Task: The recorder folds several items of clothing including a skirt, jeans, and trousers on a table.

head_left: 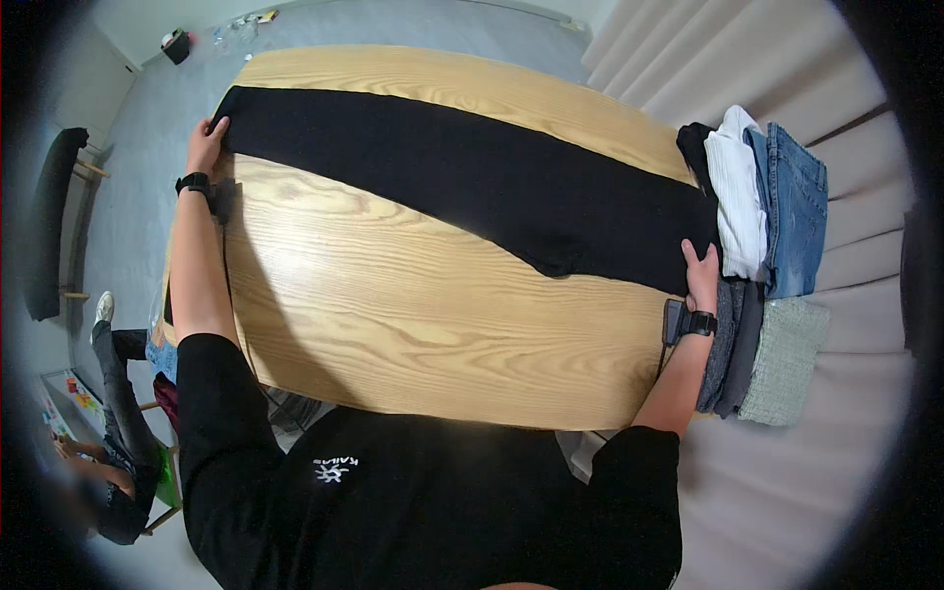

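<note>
A pair of black trousers (pixel 452 172), folded lengthwise, lies flat across the wooden table (pixel 393 324), slanting from far left to near right. At the narrow leg end, my left hand (pixel 204 147) grips the hem, thumb on the cloth. My right hand (pixel 701 275) holds the wide end at its near corner, with thumb and a finger showing and the rest partly hidden. A small fold bulges along the near edge at the crotch. Both wrists wear black bands with small dark devices and cables.
Folded clothes line the table's right end: a white ribbed garment (pixel 736 197), blue jeans (pixel 796 216), dark garments (pixel 739 344) and a pale green one (pixel 787 359). Beyond hangs a beige curtain (pixel 855 265). A person (pixel 123 462) sits at lower left; a small bin (pixel 176 47) stands far left.
</note>
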### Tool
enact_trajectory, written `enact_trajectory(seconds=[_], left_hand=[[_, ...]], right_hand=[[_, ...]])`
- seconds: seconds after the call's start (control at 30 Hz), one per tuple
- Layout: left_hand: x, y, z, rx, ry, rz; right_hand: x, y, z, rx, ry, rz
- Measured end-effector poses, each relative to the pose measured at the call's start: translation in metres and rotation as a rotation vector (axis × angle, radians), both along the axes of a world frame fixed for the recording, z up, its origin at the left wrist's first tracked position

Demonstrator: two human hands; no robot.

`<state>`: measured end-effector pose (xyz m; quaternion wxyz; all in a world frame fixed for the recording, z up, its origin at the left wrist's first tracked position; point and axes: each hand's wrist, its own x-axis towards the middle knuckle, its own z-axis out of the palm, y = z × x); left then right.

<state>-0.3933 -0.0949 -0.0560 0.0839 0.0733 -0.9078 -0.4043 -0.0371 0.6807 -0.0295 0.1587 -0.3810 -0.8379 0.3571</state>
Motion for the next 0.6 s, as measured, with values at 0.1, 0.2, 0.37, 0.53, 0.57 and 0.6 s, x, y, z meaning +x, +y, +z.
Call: enact_trajectory(seconds=[0.1, 0.2, 0.37, 0.53, 0.57, 0.6], left_hand=[[-0.008, -0.005, -0.002, -0.078, 0.021, 0.030], [-0.003, 0.006, 0.006, -0.069, -0.036, 0.017], [-0.011, 0.004, 0.063, -0.035, -0.611, -0.076], [-0.045, -0.027, 0.184, -0.175, -0.513, -0.379], [-0.042, -0.016, 0.215, -0.280, -0.381, -0.495], [-0.049, -0.026, 0.245, -0.398, -0.229, -0.588]], right_hand=[[-0.005, 0.000, -0.002, 0.045, -0.078, -0.019], [-0.002, -0.002, -0.001, 0.108, -0.081, -0.013], [0.002, -0.002, 0.002, 0.115, -0.079, 0.021], [-0.005, -0.001, -0.002, 0.136, -0.072, 0.039], [-0.004, 0.001, -0.003, 0.139, -0.064, 0.037], [-0.007, 0.001, -0.004, 0.140, -0.050, 0.052]])
